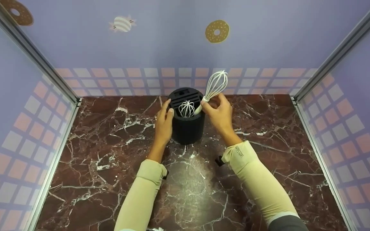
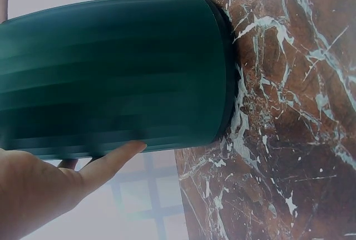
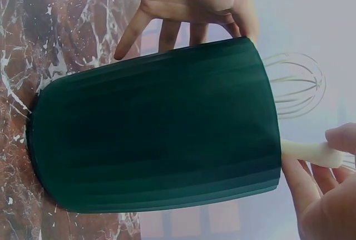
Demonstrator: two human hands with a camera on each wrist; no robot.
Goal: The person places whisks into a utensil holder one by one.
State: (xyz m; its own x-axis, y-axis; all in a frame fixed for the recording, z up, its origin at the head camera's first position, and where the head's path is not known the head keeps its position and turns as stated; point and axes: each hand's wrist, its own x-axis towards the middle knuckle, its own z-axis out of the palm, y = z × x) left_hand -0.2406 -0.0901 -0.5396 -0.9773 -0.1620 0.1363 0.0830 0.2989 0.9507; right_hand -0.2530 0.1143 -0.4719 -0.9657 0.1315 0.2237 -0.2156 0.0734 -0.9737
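Observation:
A dark utensil holder (image 1: pixel 188 128) stands upright on the marbled surface; in the wrist views its ribbed side looks dark green. My left hand (image 1: pixel 164 125) rests against its left side, with fairly straight fingers (image 3: pixel 130 37) spread along the wall and the thumb by the rim. With thumb and fingers my right hand (image 1: pixel 219 114) pinches a white whisk (image 1: pixel 216 84) near the top of its handle (image 3: pixel 308 151). This whisk tilts right, its handle's lower part down inside the holder's rim. A second white whisk (image 1: pixel 187 109) stands in the holder, wires up.
Slotted black bars (image 1: pixel 185 96) cross the holder's top behind the second whisk. Close behind rises a lilac wall (image 1: pixel 172 48) with tile and donut prints. Side panels flank the brown-red marbled surface (image 1: pixel 108 154).

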